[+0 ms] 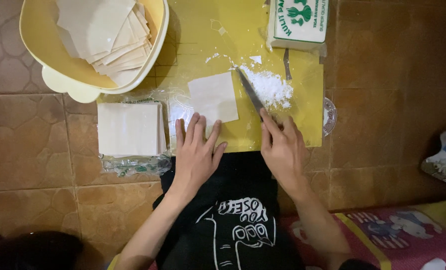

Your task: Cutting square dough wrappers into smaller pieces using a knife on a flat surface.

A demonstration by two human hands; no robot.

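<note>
Nearest the camera, a black printed shirt [233, 220] fills the lap below the yellow cutting board [203, 45]. On the board's left rim sits a cream tub [38, 45] of cut sheets; a wrapper stack [130, 129] lies left of the board. Left hand [195, 150] lies spread flat, steadying the square wrapper [213, 97] mid-board. Right hand [283, 145] grips the knife [250, 92], blade beside loose flour [273, 87]; an unopened pack [300, 22] lies at the board's far edge.

A square white packet [300, 21] with a green-printed label lies at the far right corner of the yellow board [198, 55]. A clear wrapper [133, 165], seemingly opened, lies under the stacked sheets [129, 129] on the floor [28, 150].
</note>
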